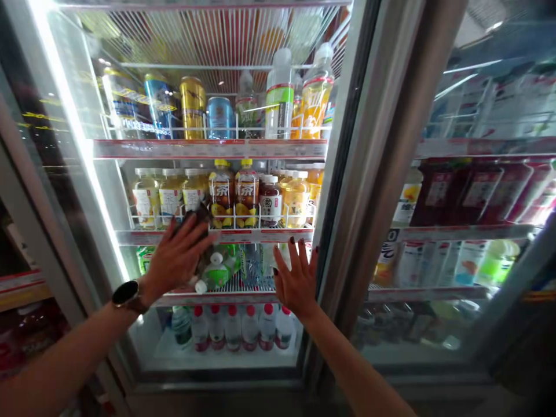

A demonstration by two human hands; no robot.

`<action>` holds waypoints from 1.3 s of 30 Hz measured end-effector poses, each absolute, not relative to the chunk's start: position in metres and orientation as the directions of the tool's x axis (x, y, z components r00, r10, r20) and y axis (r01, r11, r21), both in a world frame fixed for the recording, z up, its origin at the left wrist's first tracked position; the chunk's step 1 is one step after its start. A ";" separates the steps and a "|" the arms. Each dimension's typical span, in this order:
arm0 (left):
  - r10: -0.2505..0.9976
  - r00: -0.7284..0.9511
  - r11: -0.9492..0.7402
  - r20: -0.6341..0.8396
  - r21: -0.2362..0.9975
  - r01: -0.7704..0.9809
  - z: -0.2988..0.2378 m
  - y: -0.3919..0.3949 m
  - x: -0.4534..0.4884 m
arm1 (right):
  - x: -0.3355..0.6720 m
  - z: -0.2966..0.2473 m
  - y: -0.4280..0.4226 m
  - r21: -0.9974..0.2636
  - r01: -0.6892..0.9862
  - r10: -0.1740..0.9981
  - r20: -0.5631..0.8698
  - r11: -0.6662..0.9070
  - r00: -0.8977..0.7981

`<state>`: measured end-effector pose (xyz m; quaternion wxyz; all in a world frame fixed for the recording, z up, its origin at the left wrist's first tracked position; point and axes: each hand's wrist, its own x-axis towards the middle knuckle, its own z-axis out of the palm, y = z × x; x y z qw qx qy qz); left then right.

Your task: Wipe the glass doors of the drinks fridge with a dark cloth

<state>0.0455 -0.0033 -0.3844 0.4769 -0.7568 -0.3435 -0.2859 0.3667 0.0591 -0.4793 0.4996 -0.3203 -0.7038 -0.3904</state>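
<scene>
My left hand (180,253), with a dark watch on its wrist, is raised before the middle shelf, slightly blurred. Its fingers are stretched out and hold nothing that I can see; a dark shape shows behind the fingertips. Just right of it, a green bottle with a white cap (217,273) lies on its side on the lower shelf. My right hand (296,281) is up with its fingers spread, near the right side of the fridge, its fingertips by the shelf's price strip (243,236). Whether either hand touches the glass, I cannot tell.
Yellow-capped tea bottles (247,194) and pale drink bottles (145,197) line the middle shelf. Above are cans (193,107) and an orange drink bottle (315,95). Red-capped water bottles (233,329) stand at the bottom. A metal door frame (382,191) divides off another fridge section.
</scene>
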 end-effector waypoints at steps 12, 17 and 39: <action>0.387 0.677 -0.391 0.626 -0.554 0.735 -0.569 -0.022 0.043 | 0.368 -0.482 0.060 0.226 0.840 0.076 0.951 0.493 -0.301; 0.389 0.686 -0.383 0.615 -0.569 0.728 -0.509 -0.022 0.006 | 0.369 -0.480 0.058 0.242 0.834 0.070 0.946 0.496 -0.317; 0.336 0.311 -0.136 0.889 -0.281 0.950 -0.444 -0.032 -0.033 | 0.368 -0.481 0.059 0.237 0.833 0.050 0.952 0.501 -0.301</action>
